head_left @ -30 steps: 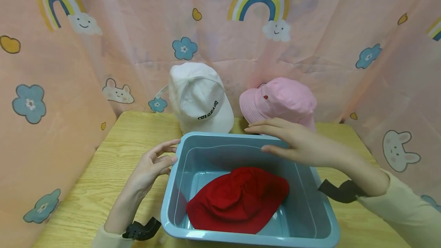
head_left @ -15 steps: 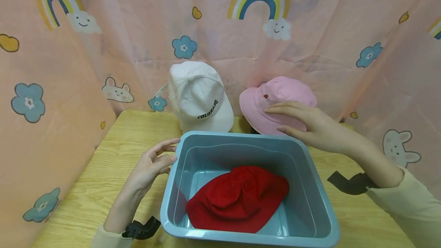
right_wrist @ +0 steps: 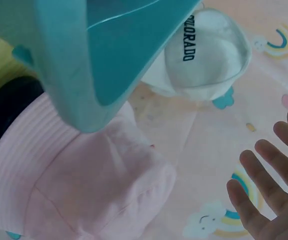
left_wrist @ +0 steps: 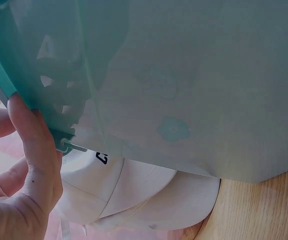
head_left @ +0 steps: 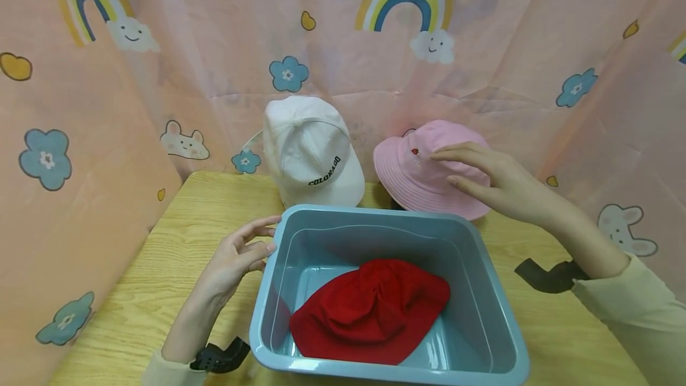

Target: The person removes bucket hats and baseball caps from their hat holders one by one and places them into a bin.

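My left hand (head_left: 233,258) is at the left rim of a light blue plastic tub (head_left: 375,214), fingers and thumb bent against its far corner. Inside the tub lies a rumpled red hat (head_left: 370,314). My right hand (head_left: 493,180) hovers by the pink bucket hat (head_left: 412,177), fingers spread. In the right wrist view the fingers (right_wrist: 264,175) are apart from the pink hat (right_wrist: 103,185) and hold nothing. A white baseball cap (head_left: 316,153) with COLORADO lettering stands behind the tub; the left wrist view shows the same cap (left_wrist: 118,195) beyond the tub's wall (left_wrist: 184,75).
A wooden table (head_left: 177,237) carries everything. Behind it hangs a pink curtain (head_left: 214,70) printed with rainbows, flowers and animals. Something black (right_wrist: 11,107) shows under the pink hat's brim. Dark camera mounts (head_left: 552,276) sit at both wrists.
My right hand has moved from over the tub's far right corner, rightward and back, to the pink hat. More of that hat's brim shows now. My left hand stays at the rim.
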The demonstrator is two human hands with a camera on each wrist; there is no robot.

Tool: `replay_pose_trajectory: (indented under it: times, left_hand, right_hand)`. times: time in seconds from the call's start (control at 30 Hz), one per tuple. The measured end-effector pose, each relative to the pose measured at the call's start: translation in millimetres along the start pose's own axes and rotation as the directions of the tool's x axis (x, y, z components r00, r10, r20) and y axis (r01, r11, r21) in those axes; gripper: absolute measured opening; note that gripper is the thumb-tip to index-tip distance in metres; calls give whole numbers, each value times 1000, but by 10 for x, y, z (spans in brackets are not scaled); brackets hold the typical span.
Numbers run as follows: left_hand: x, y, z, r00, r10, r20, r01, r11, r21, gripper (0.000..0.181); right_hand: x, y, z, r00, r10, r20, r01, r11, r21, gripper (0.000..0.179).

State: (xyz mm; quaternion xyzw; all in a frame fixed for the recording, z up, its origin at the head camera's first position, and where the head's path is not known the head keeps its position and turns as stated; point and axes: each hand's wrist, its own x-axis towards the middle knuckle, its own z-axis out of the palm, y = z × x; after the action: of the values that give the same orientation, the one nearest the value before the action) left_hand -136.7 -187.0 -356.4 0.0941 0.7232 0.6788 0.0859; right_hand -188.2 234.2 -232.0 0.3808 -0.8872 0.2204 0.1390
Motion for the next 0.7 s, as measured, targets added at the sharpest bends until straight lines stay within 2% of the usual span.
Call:
replay_pose_trajectory:
  times: [0.33,0.57,0.7]
  left_hand:
    - [4,-14,6,1000,1,3,-1,999,-32,49]
    - [5,-21,2,1000,10,11,-10,999,-38,49]
    - [10,-6,-7,1000,13,12,-13,999,-31,49]
  right_hand:
    - [-4,207,4,994,107,-33,-107,994,9,47]
    - [3,317,3,979,206,-3,-206,978,25,41]
    - [19,398,22,972,236,9,-237,970,58,41]
